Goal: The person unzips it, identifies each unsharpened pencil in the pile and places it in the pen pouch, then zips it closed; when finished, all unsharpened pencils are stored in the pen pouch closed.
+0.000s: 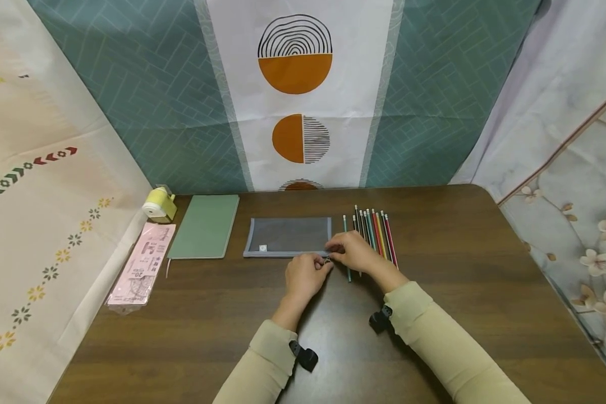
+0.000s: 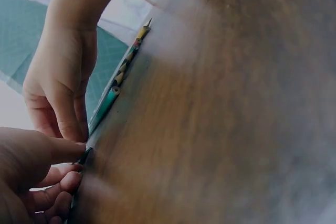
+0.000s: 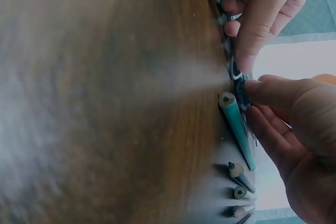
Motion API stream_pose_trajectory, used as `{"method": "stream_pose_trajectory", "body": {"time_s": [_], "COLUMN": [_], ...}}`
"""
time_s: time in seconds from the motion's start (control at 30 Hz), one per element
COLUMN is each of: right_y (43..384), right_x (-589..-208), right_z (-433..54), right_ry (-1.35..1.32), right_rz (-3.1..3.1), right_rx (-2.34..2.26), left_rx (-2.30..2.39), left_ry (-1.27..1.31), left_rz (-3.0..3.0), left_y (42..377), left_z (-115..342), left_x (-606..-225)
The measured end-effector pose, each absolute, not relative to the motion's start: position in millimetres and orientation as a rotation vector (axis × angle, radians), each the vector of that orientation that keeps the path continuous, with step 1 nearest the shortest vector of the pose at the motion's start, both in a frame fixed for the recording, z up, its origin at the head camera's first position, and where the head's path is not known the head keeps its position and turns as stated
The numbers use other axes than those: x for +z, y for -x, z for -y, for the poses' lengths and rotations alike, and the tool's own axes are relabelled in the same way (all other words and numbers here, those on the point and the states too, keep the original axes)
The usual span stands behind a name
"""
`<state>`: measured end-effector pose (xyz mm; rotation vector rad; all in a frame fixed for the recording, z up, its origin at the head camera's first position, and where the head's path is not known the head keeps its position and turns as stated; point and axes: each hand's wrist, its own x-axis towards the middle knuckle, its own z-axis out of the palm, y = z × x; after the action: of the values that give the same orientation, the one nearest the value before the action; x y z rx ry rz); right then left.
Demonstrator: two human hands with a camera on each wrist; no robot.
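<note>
2 hands are engaged on 1 pouch (image 1: 288,233). The left hand (image 1: 304,276) pinches at the near edge, by the 4 o'clock corner, beside a small pull loop (image 3: 235,69); whether thumb and forefinger grip the loop itself cannot be told. The right hand (image 1: 350,251) grasps the same corner between thumb and fingers.

Pouch: rectangular, flat on the table (image 1: 459,280), grey see-through panel, blue-grey binding, 1 white label (image 1: 263,248) near its 8 o'clock corner.

From the pouch, a row of pencils (image 1: 380,230) lies at 3 o'clock, partly hidden by the right hand; 1 teal pencil (image 3: 237,127) lies nearest the pouch. At 9 o'clock is a green notebook (image 1: 204,227). Past it, a pink packet (image 1: 143,261) lies between 8 and 9, and a yellow device (image 1: 168,207) stands between 9 and 10.

Comparison of views: the label and the pencils' white ends show in the head view only. The right wrist view shows the opposite ends close up: the teal pencil blunt, its core exposed, with 1 sharpened dark tip beside it.
</note>
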<state>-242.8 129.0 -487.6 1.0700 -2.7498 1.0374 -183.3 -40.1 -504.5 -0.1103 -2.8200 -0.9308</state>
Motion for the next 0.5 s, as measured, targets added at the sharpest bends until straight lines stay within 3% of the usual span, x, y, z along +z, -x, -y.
{"method": "stream_pose_trajectory", "body": {"time_s": [0.27, 0.5], "right_y": [245.8, 249.2], "right_x": [-483.6, -484.0], "right_z": [-128.2, -125.6], "right_ry": [-1.085, -1.267], "right_rz": [2.863, 2.732], "right_rx": [0.923, 0.791], "left_rx": [-1.018, -1.012], "left_ry": [0.069, 0.001], "left_rz": [2.793, 2.769], "left_y": [186.7, 186.2], "left_z": [41.8, 40.7], "left_x": [-497.8, -501.0]}}
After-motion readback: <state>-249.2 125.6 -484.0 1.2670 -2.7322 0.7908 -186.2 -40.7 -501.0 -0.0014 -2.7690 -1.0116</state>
